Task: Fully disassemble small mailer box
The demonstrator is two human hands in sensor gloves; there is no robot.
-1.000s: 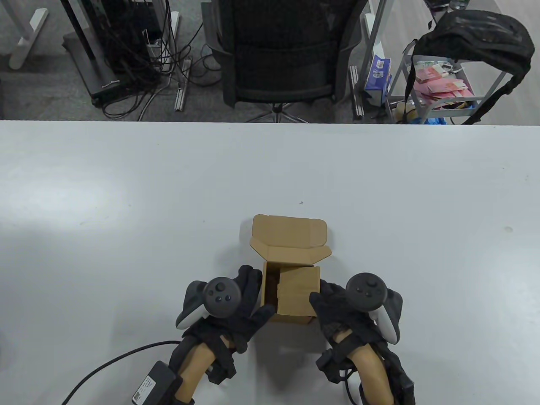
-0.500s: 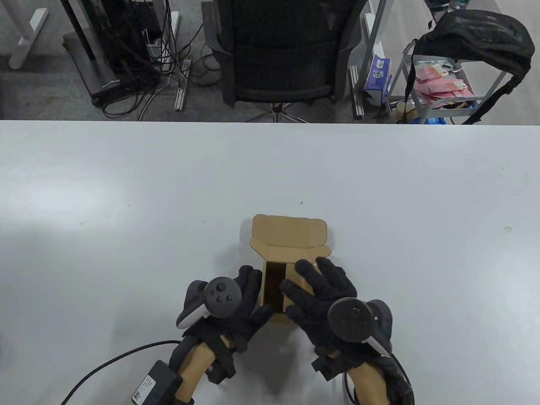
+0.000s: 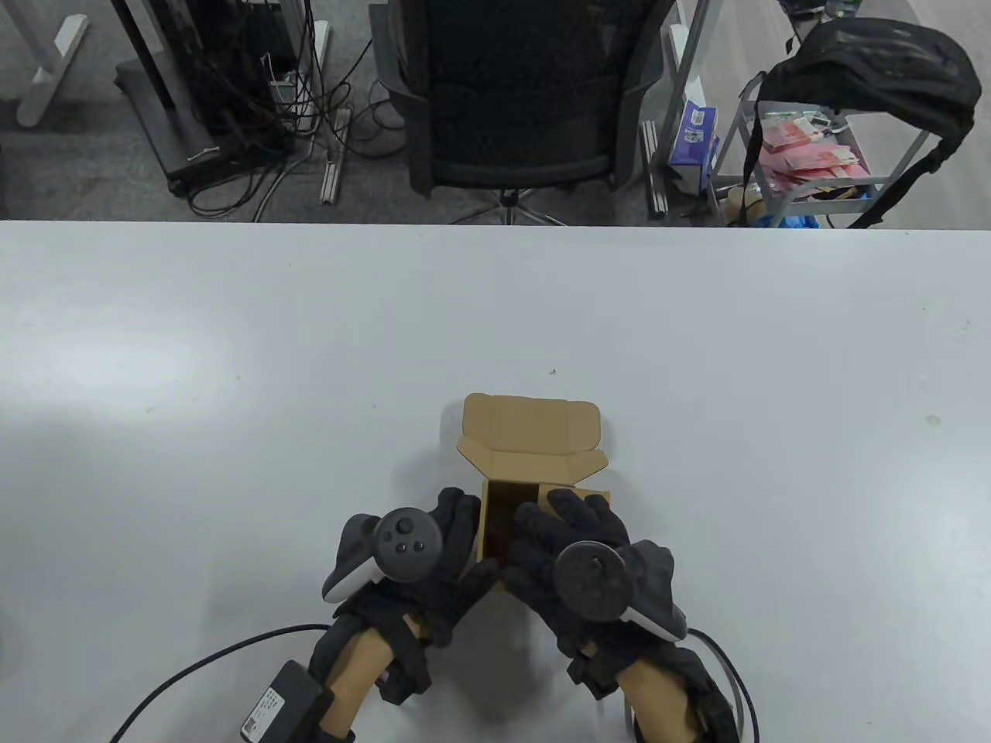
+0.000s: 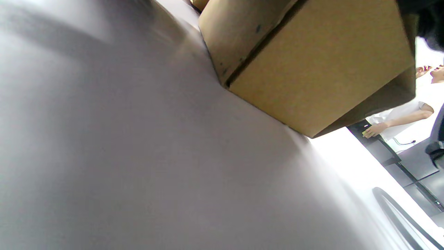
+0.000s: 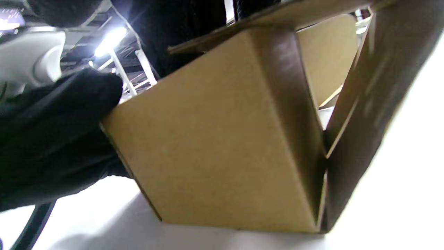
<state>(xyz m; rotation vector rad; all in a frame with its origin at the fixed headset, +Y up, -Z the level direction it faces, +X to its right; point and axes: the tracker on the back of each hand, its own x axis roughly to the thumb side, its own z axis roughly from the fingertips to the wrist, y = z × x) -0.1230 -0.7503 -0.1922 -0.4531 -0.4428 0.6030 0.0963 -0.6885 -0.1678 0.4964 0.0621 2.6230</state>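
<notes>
The small mailer box (image 3: 526, 495) stands on the white table (image 3: 232, 371), close to the table's near edge and roughly midway along it, its lid (image 3: 530, 429) folded open and leaning away toward the far side. The left hand (image 3: 418, 573) is set against the box's left wall, fingers (image 3: 458, 520) extended along that wall and thumb (image 3: 484, 576) at the near lower corner, holding the box in place. The right hand (image 3: 577, 565) lies over the top of the box from the right, fingers (image 3: 542, 522) curled down across the open top edge; whether they grip an inner flap cannot be told, since the glove hides the contact. In the right wrist view the box's near wall (image 5: 222, 139) sits flat on the table, the right side panel (image 5: 367, 114) stands splayed outward from it with a gap at the lower corner, and the gloved left hand (image 5: 52, 139) touches the box's left edge. The left wrist view shows the box (image 4: 312, 66) resting on the table, its lower corner in contact with the surface. A black cable (image 3: 193, 673) runs across the table from the left wrist toward the near edge, left of the box.
</notes>
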